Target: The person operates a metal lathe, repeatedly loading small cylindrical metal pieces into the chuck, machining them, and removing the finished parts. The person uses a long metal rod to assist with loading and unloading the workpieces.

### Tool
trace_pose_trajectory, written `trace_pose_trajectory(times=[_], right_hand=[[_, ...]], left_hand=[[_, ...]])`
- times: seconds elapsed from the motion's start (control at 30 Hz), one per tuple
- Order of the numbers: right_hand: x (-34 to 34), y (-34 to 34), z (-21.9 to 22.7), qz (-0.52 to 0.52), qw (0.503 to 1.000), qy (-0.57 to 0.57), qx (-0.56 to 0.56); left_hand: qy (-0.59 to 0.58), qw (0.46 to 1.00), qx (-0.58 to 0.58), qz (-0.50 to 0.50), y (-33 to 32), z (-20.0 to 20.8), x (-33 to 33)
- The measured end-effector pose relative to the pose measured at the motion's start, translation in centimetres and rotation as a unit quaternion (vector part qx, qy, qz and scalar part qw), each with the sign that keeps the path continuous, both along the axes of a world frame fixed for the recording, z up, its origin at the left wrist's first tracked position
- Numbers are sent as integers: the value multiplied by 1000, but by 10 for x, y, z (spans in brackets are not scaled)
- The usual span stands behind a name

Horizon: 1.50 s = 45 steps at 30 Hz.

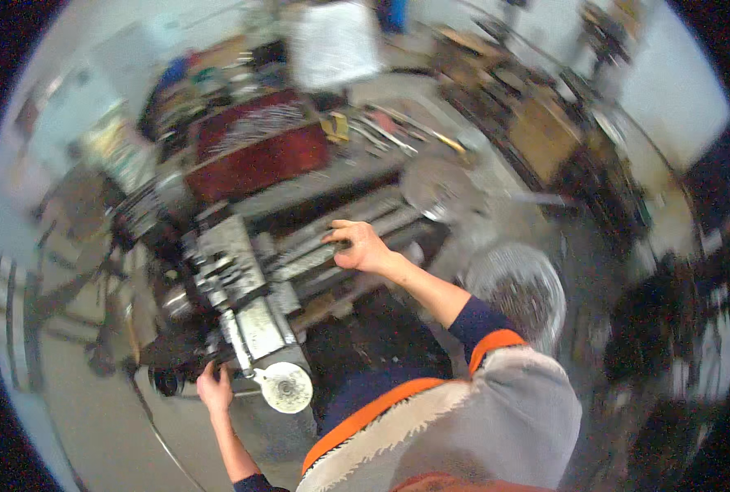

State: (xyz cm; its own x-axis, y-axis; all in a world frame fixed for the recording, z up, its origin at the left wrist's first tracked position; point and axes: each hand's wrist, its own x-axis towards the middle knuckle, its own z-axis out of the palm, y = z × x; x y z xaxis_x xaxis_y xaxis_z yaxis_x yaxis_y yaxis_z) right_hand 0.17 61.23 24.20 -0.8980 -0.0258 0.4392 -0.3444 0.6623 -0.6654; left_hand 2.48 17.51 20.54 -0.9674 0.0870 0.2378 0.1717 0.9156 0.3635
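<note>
A lathe-like machine with a grey metal slide (232, 254) stands before me, its two long bed rails (316, 258) running off to the right. My right hand (361, 246) is over these rails, fingers curled and thumb bent toward them. Whatever may be between those fingertips is too small and blurred to name. Down at the machine's near left, my left hand (215, 389) has its fingers bent at a dark part, perhaps a handle; what they grip is not clear. Beside it sits a round pale handwheel or disc (286, 388) at the slide's near end.
Behind the rails is a dark red tray (258, 160) heaped with thin metal pieces. Wrenches and other hand tools (390, 135) lie to its right. A round metal dish (439, 189) stands at the rails' right end, and a clear-walled tub (517, 291) of dark bits is near my right elbow.
</note>
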Motion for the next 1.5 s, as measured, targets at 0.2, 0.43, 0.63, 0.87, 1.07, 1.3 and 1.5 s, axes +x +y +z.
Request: trace_pose_trajectory(times=[0.2,0.43,0.63,0.87,1.07,1.3,1.5], right_hand=[[152,114,-82,-244,964,-104,4],[319,240,-154,-525,788,-285,148],[295,251,-140,-426,801,-359,217],[277,275,-143,-312,776,-471,279],[254,277,-138,-368,753,-486,248],[263,283,-159,-405,778,-408,254],[234,256,-137,-398,727,-502,247]], left_hand=[[-72,996,-44,-31,-20,-14,-9],[-116,991,12,-65,0,-11,-22],[-98,995,-7,-22,-5,-7,-9],[-60,996,-59,39,-16,-24,-17],[-3,998,-16,66,-2,3,9],[-38,997,23,57,6,9,0],[-33,994,16,106,-2,13,11]])
